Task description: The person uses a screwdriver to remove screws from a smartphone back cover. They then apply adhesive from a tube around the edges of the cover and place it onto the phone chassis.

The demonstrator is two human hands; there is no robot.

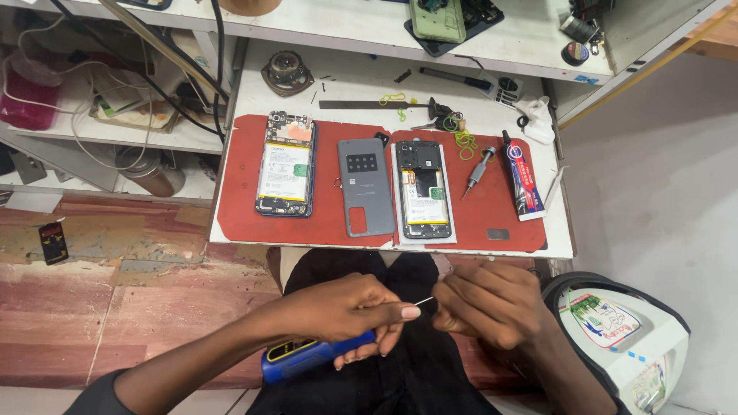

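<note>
On white shelving [400, 253], red mats [307, 223] bear opened phones [286, 165]; tiled floor [115, 300] below.

A blue-and-yellow-handled screwdriver [315, 357] lies level above the lap — its thin metal shaft pointing right, tip hidden.

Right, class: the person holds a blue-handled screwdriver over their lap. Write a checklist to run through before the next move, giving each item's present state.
1. Left hand grips the blue-handled screwdriver: ok.
2. Right hand pinches at the metal tip: ok.
3. What sits on the tip: cannot tell.
4. Two opened phones lie flat on the red mat: ok.
5. Grey back cover lies between them: ok.
6. Glue tube lies capped: cannot tell.
</note>
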